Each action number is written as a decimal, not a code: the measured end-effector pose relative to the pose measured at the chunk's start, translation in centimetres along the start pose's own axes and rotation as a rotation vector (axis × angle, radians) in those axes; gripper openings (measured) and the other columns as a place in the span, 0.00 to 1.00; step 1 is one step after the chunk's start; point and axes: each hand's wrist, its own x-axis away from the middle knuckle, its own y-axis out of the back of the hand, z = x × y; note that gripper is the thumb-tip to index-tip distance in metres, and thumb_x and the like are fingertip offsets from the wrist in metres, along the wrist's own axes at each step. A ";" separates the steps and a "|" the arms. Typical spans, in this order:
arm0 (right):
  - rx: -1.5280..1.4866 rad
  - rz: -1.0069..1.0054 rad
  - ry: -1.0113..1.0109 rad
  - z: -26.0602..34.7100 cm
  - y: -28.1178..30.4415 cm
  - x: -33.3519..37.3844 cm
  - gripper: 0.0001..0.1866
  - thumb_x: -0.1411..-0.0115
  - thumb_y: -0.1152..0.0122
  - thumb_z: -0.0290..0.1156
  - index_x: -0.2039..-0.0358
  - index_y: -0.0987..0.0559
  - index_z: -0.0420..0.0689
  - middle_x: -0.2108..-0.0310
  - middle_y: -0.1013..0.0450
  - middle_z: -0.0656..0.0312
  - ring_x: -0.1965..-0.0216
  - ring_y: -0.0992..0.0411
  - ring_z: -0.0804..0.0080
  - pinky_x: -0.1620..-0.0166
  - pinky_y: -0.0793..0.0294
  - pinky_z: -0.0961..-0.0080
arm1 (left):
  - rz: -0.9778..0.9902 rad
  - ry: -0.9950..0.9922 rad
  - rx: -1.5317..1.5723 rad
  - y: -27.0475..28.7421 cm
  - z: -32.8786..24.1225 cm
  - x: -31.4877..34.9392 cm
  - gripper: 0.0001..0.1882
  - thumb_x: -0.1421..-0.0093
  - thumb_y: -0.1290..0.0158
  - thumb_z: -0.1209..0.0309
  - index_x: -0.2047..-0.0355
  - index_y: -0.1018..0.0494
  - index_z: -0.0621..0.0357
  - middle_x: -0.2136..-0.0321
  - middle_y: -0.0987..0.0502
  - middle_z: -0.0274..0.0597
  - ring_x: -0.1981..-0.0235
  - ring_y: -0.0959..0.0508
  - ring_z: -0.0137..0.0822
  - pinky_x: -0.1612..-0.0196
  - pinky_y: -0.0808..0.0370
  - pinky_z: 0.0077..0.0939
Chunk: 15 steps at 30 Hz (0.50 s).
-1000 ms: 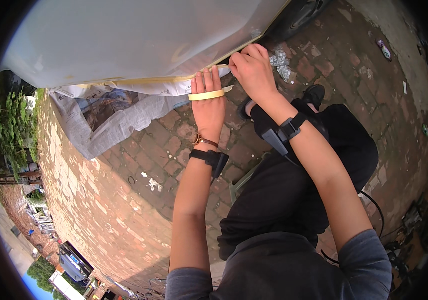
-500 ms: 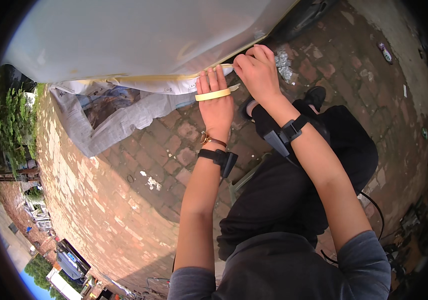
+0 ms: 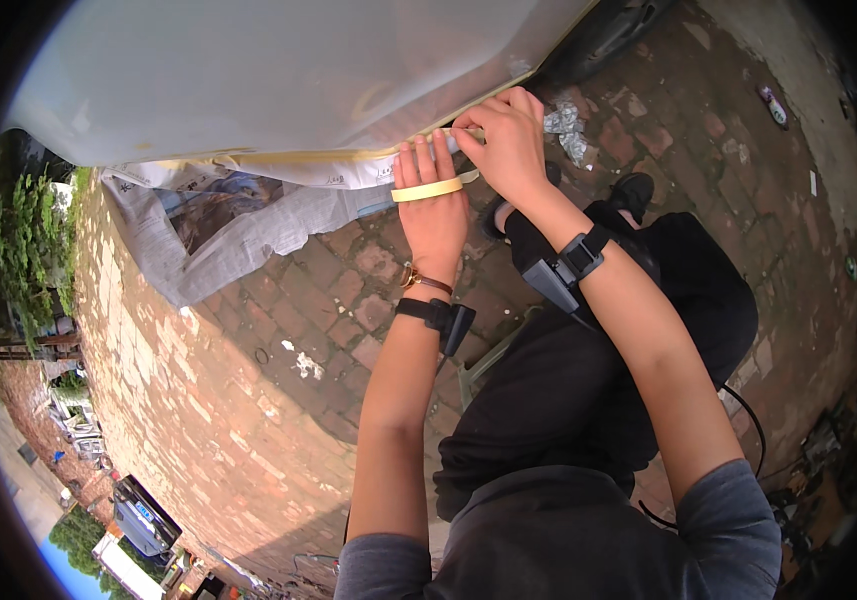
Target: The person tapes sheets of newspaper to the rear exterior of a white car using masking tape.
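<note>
A large smooth grey vehicle body panel fills the top. Yellow masking tape runs along its lower edge and holds newspaper sheets that hang below. My left hand has its fingers stretched up against the taped edge, its thumb hidden. A roll of masking tape is looped around those fingers, with a loose bit of tape at its right. Just right of it, my right hand is closed in a pinch at the tape strip on the edge; the fingertips are partly hidden.
Below lies a brick-paved ground. Crumpled foil lies right of my right hand, near a dark wheel. My shoe and black-trousered legs are close under my arms. A small can-like container lies far right.
My right hand has shifted slightly left along the panel edge, closer to my left fingers. My left hand and the tape roll have stayed nearly in place.
</note>
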 end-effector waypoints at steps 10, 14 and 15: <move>0.117 -0.094 0.028 0.0 -1.1 0.0 0.04 0.53 0.28 0.32 0.77 0.16 0.49 0.74 0.22 0.69 0.60 0.30 0.65 0.45 0.37 0.62 | -0.006 0.010 0.005 -0.6 0.1 0.2 0.40 0.49 0.42 0.73 0.33 0.38 0.57 0.36 0.38 0.53 0.33 0.39 0.56 0.31 0.40 0.51; 0.137 -0.118 0.028 -0.1 -1.0 -0.2 0.06 0.54 0.27 0.34 0.78 0.16 0.49 0.75 0.22 0.69 0.62 0.30 0.67 0.45 0.37 0.61 | -0.009 0.004 -0.001 -0.8 0.2 0.2 0.40 0.49 0.42 0.73 0.33 0.37 0.53 0.36 0.38 0.52 0.34 0.39 0.56 0.31 0.40 0.52; 0.139 -0.123 0.027 -0.2 -1.0 -0.3 0.06 0.54 0.26 0.34 0.78 0.16 0.49 0.75 0.22 0.69 0.62 0.29 0.67 0.45 0.37 0.61 | -0.010 0.002 -0.003 -0.8 0.2 0.2 0.40 0.49 0.42 0.73 0.33 0.36 0.52 0.36 0.39 0.52 0.34 0.39 0.56 0.31 0.39 0.52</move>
